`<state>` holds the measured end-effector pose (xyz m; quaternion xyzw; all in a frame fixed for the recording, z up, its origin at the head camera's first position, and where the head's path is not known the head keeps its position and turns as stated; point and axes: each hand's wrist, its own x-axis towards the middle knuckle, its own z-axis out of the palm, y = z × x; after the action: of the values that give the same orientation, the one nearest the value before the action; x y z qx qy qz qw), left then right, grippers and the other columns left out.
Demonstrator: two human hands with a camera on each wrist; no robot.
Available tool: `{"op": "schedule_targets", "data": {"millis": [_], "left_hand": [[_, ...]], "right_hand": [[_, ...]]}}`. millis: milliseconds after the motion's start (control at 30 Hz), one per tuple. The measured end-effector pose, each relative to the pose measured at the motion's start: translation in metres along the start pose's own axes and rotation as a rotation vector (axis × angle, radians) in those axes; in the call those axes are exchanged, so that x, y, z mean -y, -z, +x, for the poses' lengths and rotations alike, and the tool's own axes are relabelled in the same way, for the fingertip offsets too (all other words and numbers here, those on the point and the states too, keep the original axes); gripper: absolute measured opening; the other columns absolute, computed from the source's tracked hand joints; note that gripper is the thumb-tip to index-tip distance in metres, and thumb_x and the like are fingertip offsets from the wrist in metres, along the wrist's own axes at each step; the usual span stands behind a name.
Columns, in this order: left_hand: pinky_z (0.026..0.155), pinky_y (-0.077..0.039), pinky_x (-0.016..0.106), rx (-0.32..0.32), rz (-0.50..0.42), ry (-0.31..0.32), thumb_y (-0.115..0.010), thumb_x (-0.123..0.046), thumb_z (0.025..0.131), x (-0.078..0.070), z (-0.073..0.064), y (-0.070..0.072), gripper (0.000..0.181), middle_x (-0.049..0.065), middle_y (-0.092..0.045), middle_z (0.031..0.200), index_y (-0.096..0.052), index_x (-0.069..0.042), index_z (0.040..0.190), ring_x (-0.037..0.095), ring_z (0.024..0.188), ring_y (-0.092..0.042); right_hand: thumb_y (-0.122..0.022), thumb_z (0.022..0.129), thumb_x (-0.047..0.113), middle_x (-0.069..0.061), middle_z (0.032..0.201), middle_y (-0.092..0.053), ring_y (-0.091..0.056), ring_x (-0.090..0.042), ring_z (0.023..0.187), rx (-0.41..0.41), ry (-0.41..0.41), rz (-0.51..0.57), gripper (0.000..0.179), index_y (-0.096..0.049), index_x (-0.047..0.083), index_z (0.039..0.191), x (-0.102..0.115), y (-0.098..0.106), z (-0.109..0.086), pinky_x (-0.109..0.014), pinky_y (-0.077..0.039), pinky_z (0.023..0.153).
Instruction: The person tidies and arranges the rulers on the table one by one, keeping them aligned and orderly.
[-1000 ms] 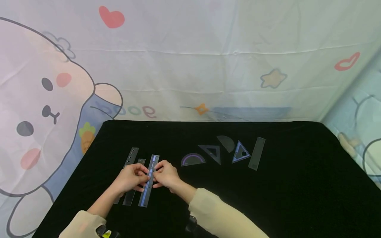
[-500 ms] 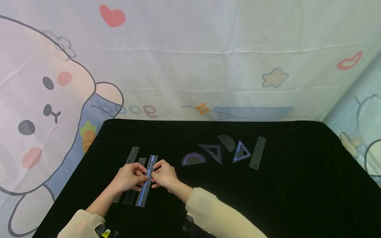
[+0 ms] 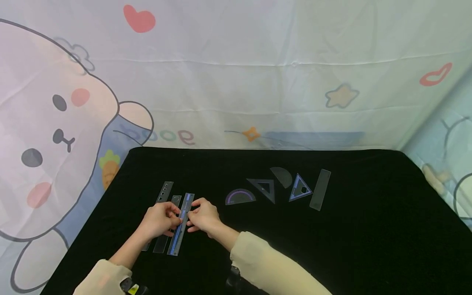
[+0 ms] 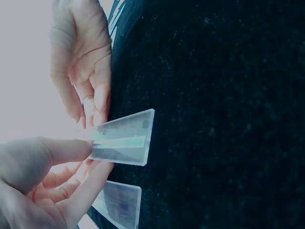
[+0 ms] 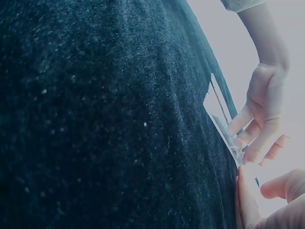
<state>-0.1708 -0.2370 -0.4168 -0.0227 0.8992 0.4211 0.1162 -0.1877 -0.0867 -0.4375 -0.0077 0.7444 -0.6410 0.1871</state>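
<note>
A clear ruler with a blue stripe (image 3: 176, 240) lies at the left part of the table, tilted slightly. My left hand (image 3: 159, 220) pinches its left edge near the middle, thumb on top in the left wrist view. From the opposite side my right hand (image 3: 205, 217) holds the right edge with curled fingers; its grip is partly hidden in the right wrist view. Left of the striped ruler is a narrower clear ruler (image 3: 160, 245), partly under my left hand. Farther left lies a clear ruler with cutouts (image 3: 165, 190), its middle also covered by that hand.
Back on the black cloth (image 3: 354, 246) are a purple-marked protractor (image 3: 239, 198), a clear set square (image 3: 268, 188), a plain protractor (image 3: 282, 177), a blue-edged set square (image 3: 296, 191) and a wide clear ruler (image 3: 320, 190). A printed curtain (image 3: 236, 82) hangs behind the table.
Both hands have shifted the striped ruler slightly left, closer to the narrower ruler. Most of this shift came in the first half second. The other pieces stay put.
</note>
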Motion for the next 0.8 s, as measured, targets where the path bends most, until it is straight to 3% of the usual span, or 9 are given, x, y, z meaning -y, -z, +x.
{"op": "schedule_targets", "data": {"millis": [800], "left_hand": [[0.047,-0.053,0.024,-0.052,0.199,0.011,-0.068,-0.006,0.079,-0.0058,0.0035,-0.0041,0.020,0.005,-0.059,0.068,-0.060,0.001,0.095,0.011,0.052,-0.060]], "right_hand": [[-0.057,0.088,0.005,-0.004,0.089,-0.062,-0.064,-0.014,0.065,0.019,-0.016,-0.026,0.033,-0.053,-0.003,0.120,0.0038,0.0000,-0.0024,-0.023,-0.055,0.052]]}}
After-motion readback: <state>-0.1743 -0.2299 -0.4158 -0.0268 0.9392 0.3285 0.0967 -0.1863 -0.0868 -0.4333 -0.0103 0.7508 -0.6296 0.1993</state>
